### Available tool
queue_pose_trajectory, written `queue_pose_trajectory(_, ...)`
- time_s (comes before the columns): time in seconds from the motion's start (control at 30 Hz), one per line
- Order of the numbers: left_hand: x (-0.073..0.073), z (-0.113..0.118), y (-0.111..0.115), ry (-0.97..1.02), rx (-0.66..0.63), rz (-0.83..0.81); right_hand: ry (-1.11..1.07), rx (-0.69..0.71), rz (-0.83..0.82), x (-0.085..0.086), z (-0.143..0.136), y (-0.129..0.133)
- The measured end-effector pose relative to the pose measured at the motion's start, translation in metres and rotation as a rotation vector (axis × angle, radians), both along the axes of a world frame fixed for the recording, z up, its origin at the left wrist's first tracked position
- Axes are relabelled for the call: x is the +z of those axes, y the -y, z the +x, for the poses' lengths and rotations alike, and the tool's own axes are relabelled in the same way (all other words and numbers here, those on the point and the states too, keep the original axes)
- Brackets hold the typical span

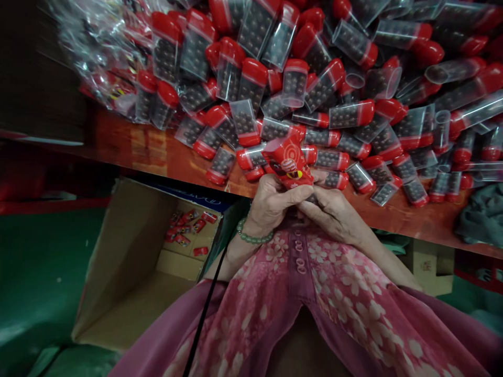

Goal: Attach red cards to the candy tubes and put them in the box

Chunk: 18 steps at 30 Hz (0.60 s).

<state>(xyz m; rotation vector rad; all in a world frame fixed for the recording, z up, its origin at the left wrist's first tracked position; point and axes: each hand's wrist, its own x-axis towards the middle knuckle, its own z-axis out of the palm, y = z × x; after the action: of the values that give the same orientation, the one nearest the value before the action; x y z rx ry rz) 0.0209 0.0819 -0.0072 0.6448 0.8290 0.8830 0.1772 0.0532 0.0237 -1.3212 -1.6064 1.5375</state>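
Observation:
My left hand (271, 207), with a green bead bracelet (254, 238) on its wrist, is closed on a red printed wrapper (288, 159) at the table's near edge. My right hand (334, 212) is closed at the wrapper's lower right side, its fingers meeting the left thumb. A small dark patch shows between the fingertips; whether it is part of a tube inside the wrapper I cannot tell. Just beyond both hands lie clear tubes of dark balls with red caps (249, 123), in a loose heap.
The wooden table (168, 152) carries the heap of tubes. Clear plastic bags with red printing (113, 57) lie at the far left. Below the edge, an open cardboard box (121, 262) holds several red wrapped pieces (183, 230). Grey cloth (481, 212) lies at the right.

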Motion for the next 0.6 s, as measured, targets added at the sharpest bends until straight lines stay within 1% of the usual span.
queue_pose_trajectory(0.1,0.0026,0.0001,0.0008,0.031,-0.023,0.075,0.141,-0.027,0.11,0.0011,0.0025,0.003)
queue_pose_trajectory(0.27,0.0006,0.0031,0.004,0.107,-0.004,0.047,0.149,0.036,0.139,0.0,0.0074,0.0043)
queue_pose_trajectory(0.4,-0.0042,0.0022,0.0042,0.07,0.015,0.062,0.25,0.047,0.213,-0.0031,0.0085,0.0054)
queue_pose_trajectory(0.53,-0.004,-0.0036,0.0019,0.034,-0.061,0.131,0.344,0.138,0.352,-0.0008,0.0092,0.0042)
queue_pose_trajectory(0.6,-0.0012,-0.0059,0.0,0.037,-0.09,0.181,0.363,0.18,0.373,0.0014,0.0105,0.0011)
